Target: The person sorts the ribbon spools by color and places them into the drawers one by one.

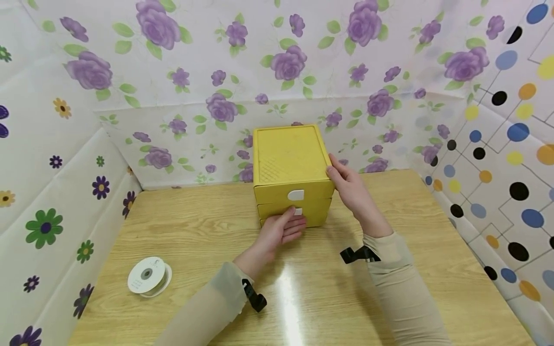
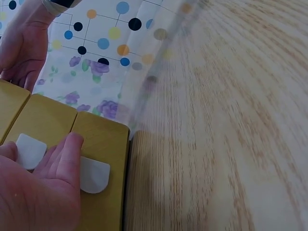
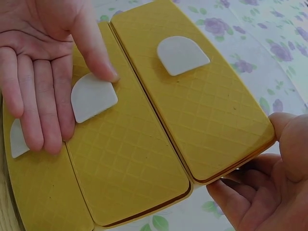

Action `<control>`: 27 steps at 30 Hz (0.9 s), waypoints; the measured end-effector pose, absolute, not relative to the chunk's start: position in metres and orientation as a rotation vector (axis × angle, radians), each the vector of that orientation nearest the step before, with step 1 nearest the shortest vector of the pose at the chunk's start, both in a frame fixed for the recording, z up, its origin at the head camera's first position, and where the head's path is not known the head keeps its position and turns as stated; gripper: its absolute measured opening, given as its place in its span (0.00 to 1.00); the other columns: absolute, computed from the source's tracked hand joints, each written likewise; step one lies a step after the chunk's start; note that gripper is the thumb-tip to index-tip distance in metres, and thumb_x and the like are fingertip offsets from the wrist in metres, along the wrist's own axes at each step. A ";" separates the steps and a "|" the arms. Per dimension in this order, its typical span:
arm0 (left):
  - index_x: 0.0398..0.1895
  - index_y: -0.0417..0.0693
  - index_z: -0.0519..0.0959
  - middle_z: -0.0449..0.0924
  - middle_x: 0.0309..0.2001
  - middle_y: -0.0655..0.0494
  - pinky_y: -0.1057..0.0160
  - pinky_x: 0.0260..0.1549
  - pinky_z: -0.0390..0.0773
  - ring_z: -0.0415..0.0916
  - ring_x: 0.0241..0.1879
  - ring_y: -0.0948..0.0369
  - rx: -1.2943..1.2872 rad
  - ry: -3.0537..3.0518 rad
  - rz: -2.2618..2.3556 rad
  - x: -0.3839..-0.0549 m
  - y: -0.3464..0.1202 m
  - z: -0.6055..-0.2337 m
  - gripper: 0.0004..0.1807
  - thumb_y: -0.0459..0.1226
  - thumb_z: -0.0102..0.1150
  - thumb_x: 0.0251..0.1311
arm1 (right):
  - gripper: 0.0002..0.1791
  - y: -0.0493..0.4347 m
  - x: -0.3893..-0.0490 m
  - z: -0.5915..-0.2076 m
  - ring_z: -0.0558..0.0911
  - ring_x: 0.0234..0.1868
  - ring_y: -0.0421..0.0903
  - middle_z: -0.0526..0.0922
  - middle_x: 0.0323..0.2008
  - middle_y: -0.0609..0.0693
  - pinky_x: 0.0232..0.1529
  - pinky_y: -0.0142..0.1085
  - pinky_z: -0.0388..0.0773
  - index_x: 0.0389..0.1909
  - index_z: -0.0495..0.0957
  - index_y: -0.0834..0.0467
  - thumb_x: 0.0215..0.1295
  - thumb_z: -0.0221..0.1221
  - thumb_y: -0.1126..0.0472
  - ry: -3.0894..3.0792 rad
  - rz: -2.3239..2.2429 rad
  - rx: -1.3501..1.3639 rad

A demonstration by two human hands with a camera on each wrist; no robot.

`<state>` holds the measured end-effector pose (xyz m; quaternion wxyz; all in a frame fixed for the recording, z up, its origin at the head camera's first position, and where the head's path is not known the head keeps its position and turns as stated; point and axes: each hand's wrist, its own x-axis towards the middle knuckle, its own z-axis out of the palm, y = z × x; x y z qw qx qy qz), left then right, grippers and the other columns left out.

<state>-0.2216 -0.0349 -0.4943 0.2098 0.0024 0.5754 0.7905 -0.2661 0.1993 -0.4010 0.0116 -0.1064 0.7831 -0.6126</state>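
A small yellow drawer box [image 1: 292, 154] with white half-round handles stands near the back wall. My left hand [image 1: 279, 231] is at its front, palm up, fingers extended. The left thumb touches the middle drawer's white handle [image 3: 94, 98], and the straight fingers lie across the front beside the lowest handle [image 2: 95, 175]. Above them, the top drawer's handle [image 3: 182, 55] is untouched. My right hand [image 1: 349, 187] rests against the box's right side near its upper edge. Its fingers lie along the side, partly hidden by the box in the left wrist view. The drawers look closed.
A white ribbon spool [image 1: 147, 275] lies at the left of the wooden table [image 1: 199, 226]. Flowered cloth [image 1: 182, 96] hangs right behind the box, and patterned sheets line both sides. Each wrist carries a black camera mount [image 1: 359, 254].
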 end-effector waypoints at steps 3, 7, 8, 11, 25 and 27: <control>0.67 0.27 0.77 0.82 0.63 0.35 0.46 0.67 0.76 0.77 0.68 0.42 -0.006 1.598 2.198 -0.222 -0.034 -0.495 0.37 0.55 0.56 0.80 | 0.35 0.200 -0.266 -0.401 0.56 0.83 0.46 0.52 0.85 0.41 0.79 0.49 0.62 0.86 0.54 0.49 0.86 0.49 0.43 2.428 -1.914 -0.334; 0.67 0.27 0.77 0.83 0.62 0.35 0.47 0.67 0.77 0.78 0.67 0.42 -0.021 1.596 2.203 -0.223 -0.034 -0.496 0.37 0.55 0.57 0.79 | 0.35 0.201 -0.267 -0.400 0.56 0.83 0.46 0.53 0.85 0.40 0.79 0.49 0.62 0.86 0.54 0.49 0.86 0.49 0.43 2.425 -1.905 -0.327; 0.67 0.27 0.77 0.83 0.62 0.35 0.47 0.67 0.77 0.78 0.67 0.42 -0.026 1.594 2.203 -0.222 -0.034 -0.495 0.37 0.56 0.57 0.79 | 0.35 0.201 -0.267 -0.400 0.56 0.83 0.46 0.53 0.85 0.40 0.79 0.49 0.62 0.86 0.54 0.49 0.86 0.49 0.43 2.427 -1.902 -0.323; 0.67 0.27 0.77 0.83 0.63 0.35 0.46 0.67 0.76 0.78 0.67 0.42 -0.033 1.588 2.202 -0.221 -0.034 -0.495 0.38 0.56 0.57 0.79 | 0.35 0.201 -0.269 -0.399 0.57 0.83 0.46 0.54 0.85 0.41 0.78 0.48 0.64 0.85 0.54 0.49 0.86 0.50 0.43 2.424 -1.899 -0.310; 0.73 0.25 0.70 0.77 0.67 0.30 0.50 0.68 0.77 0.76 0.69 0.41 -0.118 1.484 2.080 -0.209 -0.045 -0.512 0.33 0.46 0.56 0.80 | 0.36 0.207 -0.269 -0.392 0.61 0.82 0.47 0.56 0.84 0.46 0.77 0.48 0.67 0.85 0.55 0.48 0.85 0.53 0.44 2.394 -1.848 -0.315; 0.73 0.25 0.70 0.77 0.67 0.30 0.51 0.67 0.77 0.76 0.68 0.42 -0.147 1.482 2.086 -0.209 -0.047 -0.516 0.33 0.46 0.56 0.81 | 0.36 0.207 -0.269 -0.391 0.61 0.82 0.46 0.56 0.84 0.46 0.77 0.48 0.66 0.85 0.55 0.48 0.85 0.53 0.44 2.393 -1.845 -0.313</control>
